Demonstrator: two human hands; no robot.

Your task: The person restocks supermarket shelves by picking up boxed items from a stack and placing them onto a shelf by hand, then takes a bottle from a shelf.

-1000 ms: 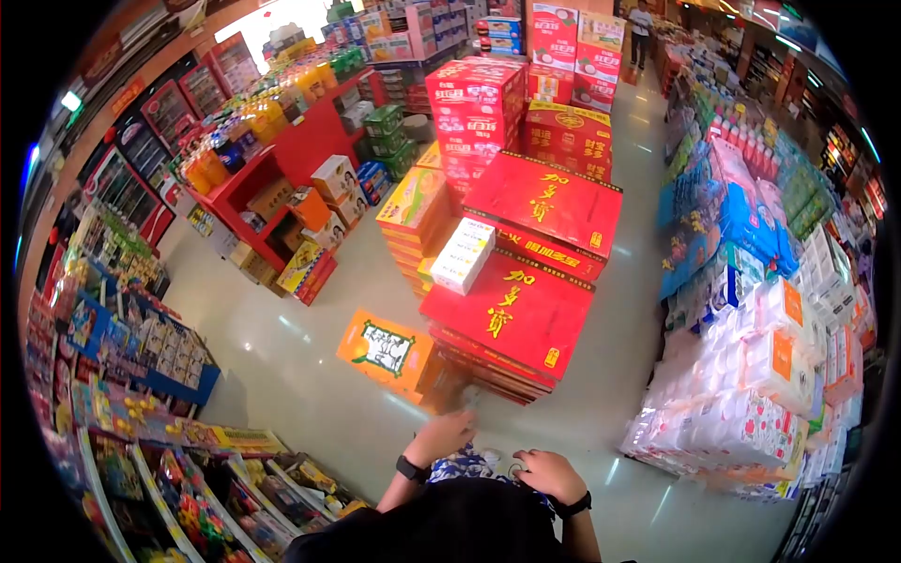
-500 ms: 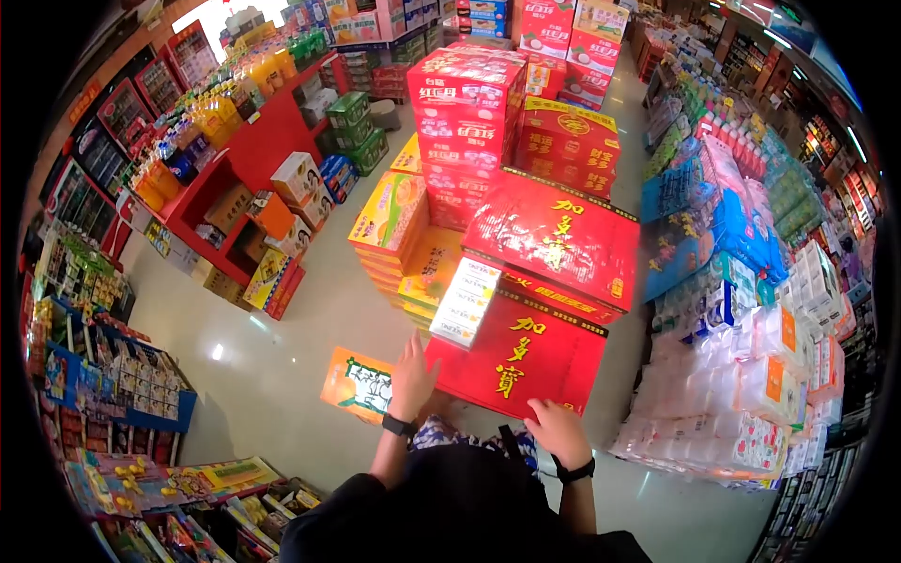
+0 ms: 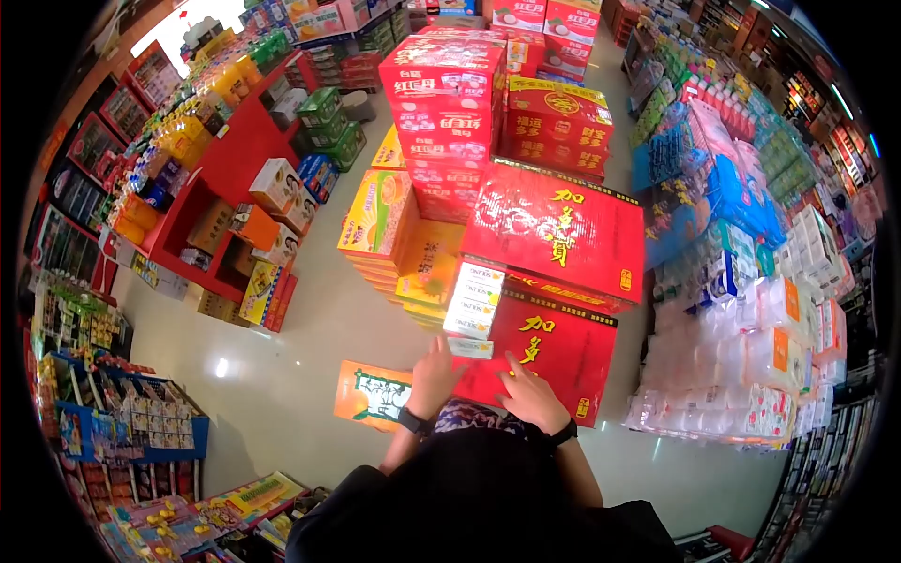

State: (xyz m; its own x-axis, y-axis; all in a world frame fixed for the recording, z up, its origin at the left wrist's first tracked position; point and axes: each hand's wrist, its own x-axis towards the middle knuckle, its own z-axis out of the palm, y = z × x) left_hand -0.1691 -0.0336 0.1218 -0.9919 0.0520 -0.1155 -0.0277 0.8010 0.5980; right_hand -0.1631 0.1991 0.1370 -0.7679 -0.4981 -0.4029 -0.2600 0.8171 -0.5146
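A row of small white cartons (image 3: 474,302) with green and yellow print lies along the left part of a red case (image 3: 572,361) with large yellow characters. The nearest white carton (image 3: 469,349) shows a small offset from the others. My left hand (image 3: 435,377) is just left of that near end, fingers stretched forward and holding nothing I can see. Over the red case, my right hand (image 3: 533,395) has its fingers apart, with the fingertips pointing toward the cartons. Whether either hand touches them I cannot tell.
Behind stands a higher red case (image 3: 563,220), with stacked red drink boxes (image 3: 441,84) further back. Yellow cartons (image 3: 380,216) are piled on the left. An orange box (image 3: 361,389) lies low at left; wrapped tissue packs (image 3: 713,366) are heaped at right.
My right hand has moved left and forward from the case's near edge toward the white cartons. My left hand has come slightly right. The nearest carton now sits apart from the row; the view has shifted.
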